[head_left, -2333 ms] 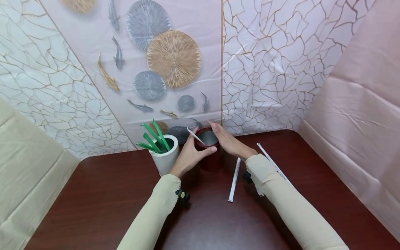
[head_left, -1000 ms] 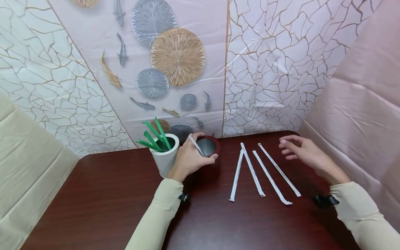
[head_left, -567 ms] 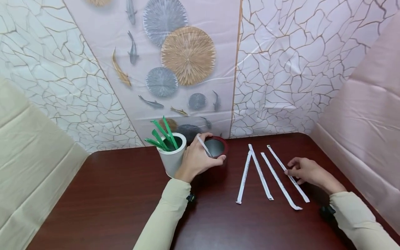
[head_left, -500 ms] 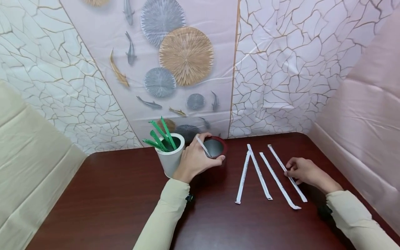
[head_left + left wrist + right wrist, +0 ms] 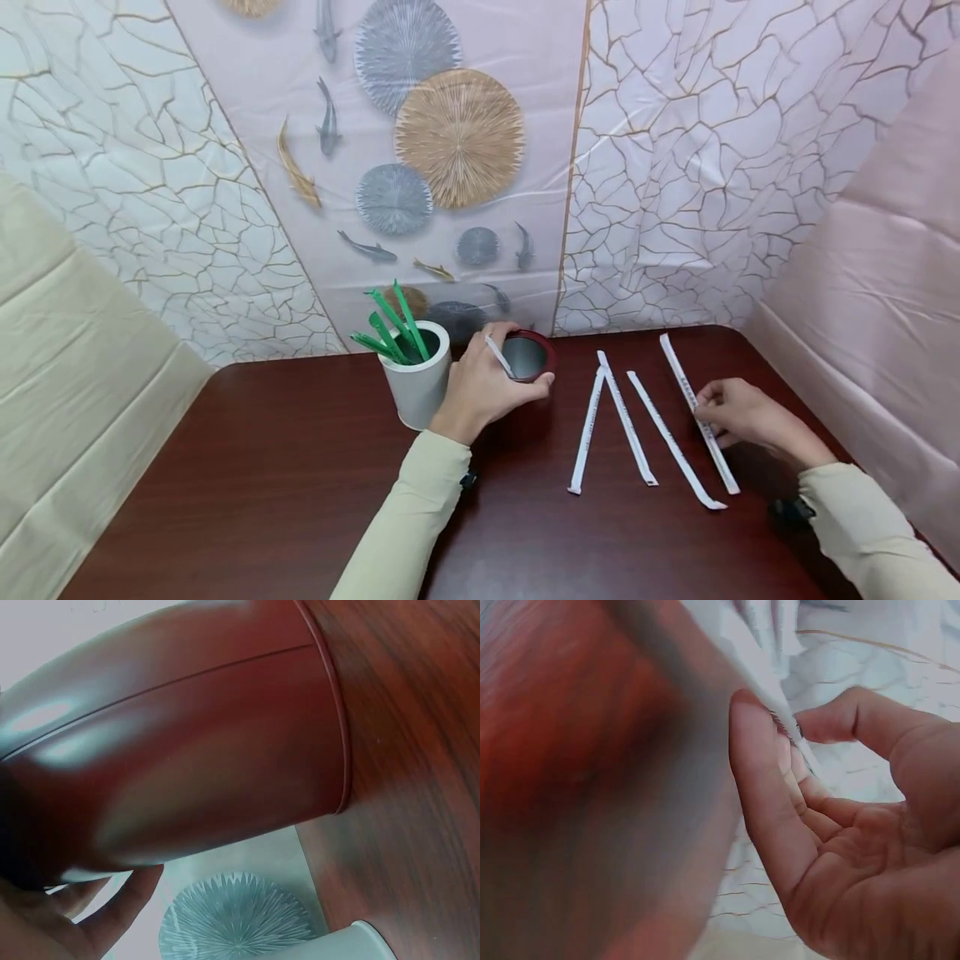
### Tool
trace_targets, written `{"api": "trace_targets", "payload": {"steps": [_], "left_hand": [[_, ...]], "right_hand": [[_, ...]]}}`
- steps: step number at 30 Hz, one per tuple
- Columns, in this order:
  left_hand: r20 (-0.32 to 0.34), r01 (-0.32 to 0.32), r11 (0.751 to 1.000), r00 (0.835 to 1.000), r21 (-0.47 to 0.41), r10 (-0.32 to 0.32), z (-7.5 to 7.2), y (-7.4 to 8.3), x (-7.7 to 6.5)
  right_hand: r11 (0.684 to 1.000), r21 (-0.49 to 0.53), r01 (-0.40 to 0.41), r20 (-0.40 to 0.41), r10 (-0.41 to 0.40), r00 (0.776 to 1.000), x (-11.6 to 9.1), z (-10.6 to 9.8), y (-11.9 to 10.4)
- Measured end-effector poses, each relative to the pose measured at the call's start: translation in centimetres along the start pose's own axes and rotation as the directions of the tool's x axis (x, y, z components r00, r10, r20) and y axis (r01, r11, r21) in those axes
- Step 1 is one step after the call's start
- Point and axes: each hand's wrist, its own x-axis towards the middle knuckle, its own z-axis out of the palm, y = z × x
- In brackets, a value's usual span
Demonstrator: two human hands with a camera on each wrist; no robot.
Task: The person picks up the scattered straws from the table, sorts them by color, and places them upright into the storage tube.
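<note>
My left hand (image 5: 483,385) grips a dark red cylindrical cup (image 5: 542,346), thumb on the near side and fingers behind. In the left wrist view the cup's smooth side (image 5: 225,742) fills much of the picture, its base at the wooden table. A white paper-wrapped straw (image 5: 498,356) leans inside, its end above the rim. Far to the right, my right hand (image 5: 750,417) pinches the middle of another white wrapped straw (image 5: 678,371) between thumb and fingers. The right wrist view shows this straw (image 5: 757,671) close up between the fingertips.
Three more white wrapped straws, among them a slightly bent one (image 5: 667,433), lie between the cup and my right hand. A white cup (image 5: 416,392) with several green wrapped straws (image 5: 393,321) stands left of the red cup. Patterned sheets (image 5: 637,167) hang behind the table (image 5: 300,483).
My right hand has left the red cup, swung right and come down on the rightmost straw. That straw is now pinched and its far end has shifted. My left hand stays on the cup.
</note>
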Motion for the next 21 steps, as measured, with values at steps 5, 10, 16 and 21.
{"api": "trace_targets", "payload": {"steps": [5,10,16,21], "left_hand": [[-0.009,-0.014,1.0,1.0,0.004,0.014,0.1,0.2,0.0],[0.013,-0.031,0.999,0.999,0.026,0.031,-0.1,0.1,0.0],[0.0,-0.03,0.999,1.0,0.017,0.03,0.0,0.1,0.0],[-0.015,-0.022,1.0,1.0,0.004,0.022,0.4,0.0,0.0]], "right_hand": [[0.976,0.152,0.157,-0.044,-0.152,0.987,-1.8,-0.8,-3.1],[0.886,0.261,0.384,-0.184,-0.345,0.92,-3.1,-0.8,-7.7],[0.829,0.226,0.512,-0.338,-0.426,0.839,-3.8,0.2,-14.2],[0.695,0.381,0.61,-0.405,-0.468,0.785,-3.6,1.6,-18.2]]}}
